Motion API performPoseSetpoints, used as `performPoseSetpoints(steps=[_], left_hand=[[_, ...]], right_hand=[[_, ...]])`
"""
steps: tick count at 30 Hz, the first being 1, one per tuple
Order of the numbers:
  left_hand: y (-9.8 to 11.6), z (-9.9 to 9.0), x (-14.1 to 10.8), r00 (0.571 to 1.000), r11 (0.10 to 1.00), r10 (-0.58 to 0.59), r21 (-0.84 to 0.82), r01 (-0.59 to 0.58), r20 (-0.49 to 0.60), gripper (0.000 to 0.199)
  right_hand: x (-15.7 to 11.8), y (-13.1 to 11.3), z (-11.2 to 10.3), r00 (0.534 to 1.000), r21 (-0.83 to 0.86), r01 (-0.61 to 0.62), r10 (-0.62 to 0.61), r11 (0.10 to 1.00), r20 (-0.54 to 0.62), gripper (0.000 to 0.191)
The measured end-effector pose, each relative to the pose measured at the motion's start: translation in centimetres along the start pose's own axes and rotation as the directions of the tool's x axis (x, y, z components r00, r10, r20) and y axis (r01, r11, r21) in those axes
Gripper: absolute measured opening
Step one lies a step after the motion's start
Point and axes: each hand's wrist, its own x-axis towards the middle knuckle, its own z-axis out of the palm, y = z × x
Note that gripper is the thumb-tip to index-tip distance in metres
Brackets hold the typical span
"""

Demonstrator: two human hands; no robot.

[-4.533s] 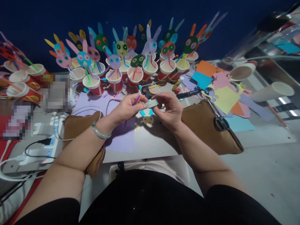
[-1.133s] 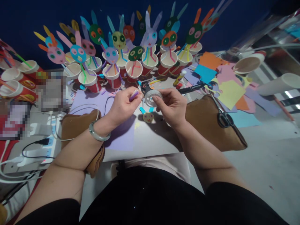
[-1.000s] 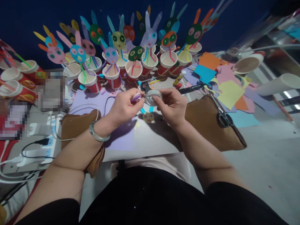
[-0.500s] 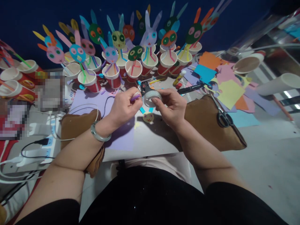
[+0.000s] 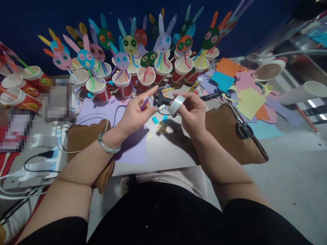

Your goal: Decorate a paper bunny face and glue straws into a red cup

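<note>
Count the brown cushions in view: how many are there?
2: a left cushion, partly covered by the left forearm, and a right cushion, beside the right forearm, with scissors lying on it. Any cushion wholly under the arms would be hidden.

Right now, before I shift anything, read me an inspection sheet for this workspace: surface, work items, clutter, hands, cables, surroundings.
Surface: pale table, with a lavender sheet lying on it.
Work items: tape roll, purple straw-like piece; yellow rabbit face with blue ears on the table.
Clutter: coloured paper scraps heaped at right; scissors on a brown pouch.
Left hand: holds the purple straw-like piece, index finger extended.
Right hand: holds the tape roll.
Cables: several white and black ones around the power strip at left.
Surroundings: paper cups with colourful figures along the back; dark blue backdrop.
</note>
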Motion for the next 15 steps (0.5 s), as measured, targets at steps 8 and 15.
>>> performPoseSetpoints(steps=[8,15], left_hand=[[0.8,0.7,-0.5,0.999,0.997,-0.037,-0.063,0.038,0.020,0.040],[0.7,1.3,-0.8,0.967,0.980,-0.149,-0.102,0.173,0.207,0.038]], right_hand=[[-0.3,-0.1,0.4,0.998,0.000,-0.035,0.035,0.999,0.052,0.029],[-0.6,-0.6,1.0,0.993,-0.007,-0.074,0.075,0.997,0.087,0.036]])
